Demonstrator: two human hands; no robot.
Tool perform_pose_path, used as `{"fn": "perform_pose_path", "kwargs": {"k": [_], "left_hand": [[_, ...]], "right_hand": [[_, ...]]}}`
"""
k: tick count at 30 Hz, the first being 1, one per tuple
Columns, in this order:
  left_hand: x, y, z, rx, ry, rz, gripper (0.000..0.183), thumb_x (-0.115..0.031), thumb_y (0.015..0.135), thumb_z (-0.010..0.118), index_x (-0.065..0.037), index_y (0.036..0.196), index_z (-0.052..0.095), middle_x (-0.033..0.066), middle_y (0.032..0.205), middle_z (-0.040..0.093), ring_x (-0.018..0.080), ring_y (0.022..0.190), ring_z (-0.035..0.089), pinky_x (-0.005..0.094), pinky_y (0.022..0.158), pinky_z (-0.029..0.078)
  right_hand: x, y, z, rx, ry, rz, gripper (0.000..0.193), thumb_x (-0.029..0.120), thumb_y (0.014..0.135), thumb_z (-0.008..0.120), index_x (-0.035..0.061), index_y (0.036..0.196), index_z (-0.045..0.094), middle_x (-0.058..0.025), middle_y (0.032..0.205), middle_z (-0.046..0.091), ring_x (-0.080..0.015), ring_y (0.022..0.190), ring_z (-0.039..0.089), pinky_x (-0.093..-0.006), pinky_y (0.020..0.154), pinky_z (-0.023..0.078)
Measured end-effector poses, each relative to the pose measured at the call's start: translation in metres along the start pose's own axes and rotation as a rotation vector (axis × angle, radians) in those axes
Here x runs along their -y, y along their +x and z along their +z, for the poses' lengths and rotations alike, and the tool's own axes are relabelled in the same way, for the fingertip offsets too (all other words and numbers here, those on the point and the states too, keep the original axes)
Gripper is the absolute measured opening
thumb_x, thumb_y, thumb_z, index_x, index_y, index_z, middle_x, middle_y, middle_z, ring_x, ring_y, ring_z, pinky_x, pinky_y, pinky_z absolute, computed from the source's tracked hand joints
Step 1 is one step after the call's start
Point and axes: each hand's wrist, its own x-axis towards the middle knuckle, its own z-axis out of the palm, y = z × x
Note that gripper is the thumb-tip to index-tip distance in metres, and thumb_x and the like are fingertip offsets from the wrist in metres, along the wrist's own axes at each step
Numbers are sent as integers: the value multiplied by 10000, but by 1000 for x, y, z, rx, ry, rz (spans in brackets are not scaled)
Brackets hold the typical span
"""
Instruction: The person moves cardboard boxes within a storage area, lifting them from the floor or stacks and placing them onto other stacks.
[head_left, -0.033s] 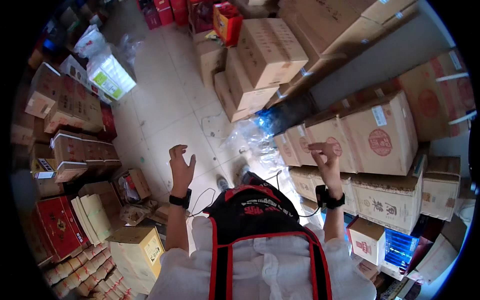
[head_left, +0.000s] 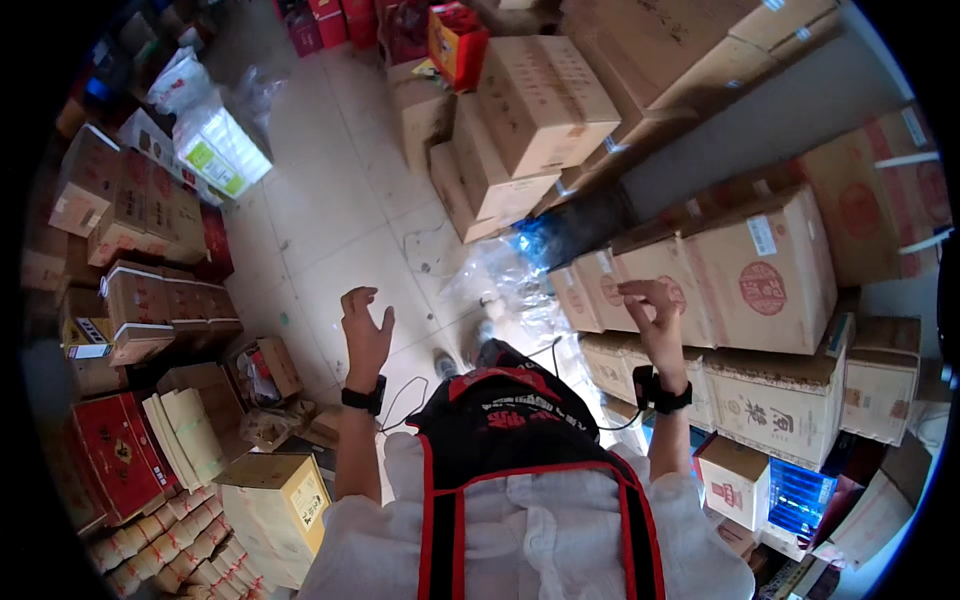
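My left hand (head_left: 368, 335) is raised over the tiled floor, fingers loosely curved and thumb apart, with nothing in it. Level with it on the other side, my right hand (head_left: 655, 325) is also open and holds nothing. Its bent fingers appear in front of a row of brown cartons (head_left: 690, 285), and I cannot tell whether they touch. Each wrist wears a black band with a small device, the left band (head_left: 363, 395) and the right band (head_left: 662, 392). Between my arms hangs a black apron (head_left: 510, 405) with red edging.
Stacked cartons (head_left: 545, 105) stand ahead to the right. Clear plastic wrapping (head_left: 500, 275) lies on the tiled floor (head_left: 335, 205) near my feet. Strapped boxes (head_left: 165, 310), a red box (head_left: 120, 455) and a cream carton (head_left: 270, 510) line the left. A white wrapped pack (head_left: 220, 150) sits farther off.
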Motion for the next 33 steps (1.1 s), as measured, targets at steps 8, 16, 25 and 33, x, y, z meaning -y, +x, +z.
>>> {"fn": "perform_pose_path", "kwargs": {"k": [8, 16, 25, 33], "left_hand": [[5, 107, 0, 39, 102, 60, 368, -132, 786, 671, -70, 1121, 533, 152, 1195, 474, 324, 1131, 472, 444, 913, 375], [23, 239, -23, 65, 321, 36, 324, -89, 779, 683, -43, 1074, 556, 175, 1187, 460, 342, 1077, 517, 445, 880, 432], [49, 389, -5, 176, 149, -9, 328, -39, 800, 666, -21, 1099, 532, 172, 1153, 440, 296, 983, 565, 399, 869, 472], [43, 584, 48, 510, 43, 265, 340, -46, 815, 646, -26, 1131, 520, 179, 1226, 413, 299, 995, 581, 388, 868, 479]], "right_hand": [[-26, 140, 40, -55, 124, 29, 201, 110, 833, 668, 28, 1015, 649, -100, 1008, 635, -230, 965, 572, -308, 772, 483], [-92, 305, 86, -127, 84, 51, 428, 216, 787, 717, -28, 1112, 583, -189, 1058, 596, -302, 981, 584, -372, 843, 474], [-116, 431, 133, -77, -533, 444, 640, 414, 755, 714, 19, 1215, 510, -198, 1246, 456, -411, 1167, 427, -540, 930, 384], [-136, 491, 142, -201, -624, 734, 722, 539, 700, 729, 30, 1173, 532, -203, 1202, 488, -397, 1164, 443, -530, 890, 418]]}}
